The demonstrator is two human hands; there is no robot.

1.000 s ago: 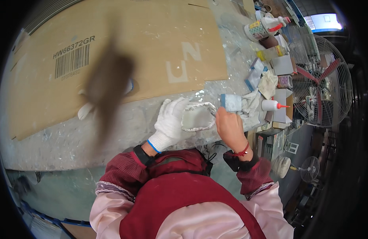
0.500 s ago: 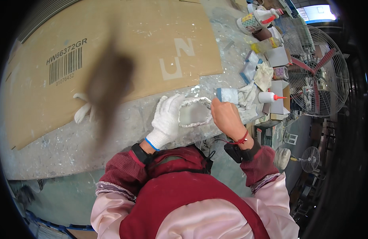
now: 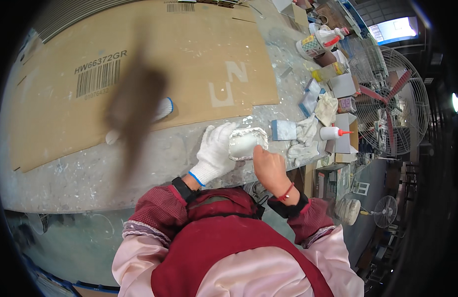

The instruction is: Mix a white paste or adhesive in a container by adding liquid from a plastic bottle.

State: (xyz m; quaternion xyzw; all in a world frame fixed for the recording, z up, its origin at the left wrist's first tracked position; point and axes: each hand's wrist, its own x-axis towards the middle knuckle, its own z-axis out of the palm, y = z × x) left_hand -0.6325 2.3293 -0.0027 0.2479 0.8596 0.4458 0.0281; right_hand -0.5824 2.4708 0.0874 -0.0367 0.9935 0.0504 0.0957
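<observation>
A small rounded-rectangular white piece point(image 3: 248, 129) with a rough, crusty rim and a smooth, pale middle is held over the near edge of the worktable. My left hand point(image 3: 215, 152), in a white knit glove with a blue cuff edge, is closed on its left side. At the piece's lower right rim is my right hand point(image 3: 270, 167), bare, its fingers pinched together. Whatever those fingers hold, if anything, is hidden. Just right of the piece lies a blue-and-white block point(image 3: 284, 130).
A large flat cardboard sheet point(image 3: 189, 59) covers the table's left. White gloves point(image 3: 304, 143), a red-tipped squeeze bottle point(image 3: 330, 133) and a spray bottle point(image 3: 312, 45) line the right, before a caged fan point(image 3: 387, 96). A blurred brown shape point(image 3: 137, 99) blocks part of the view.
My right hand has moved from the piece's upper right rim down to its lower right. The piece now sits at a different tilt, still in my left hand. The whole view has shifted slightly.
</observation>
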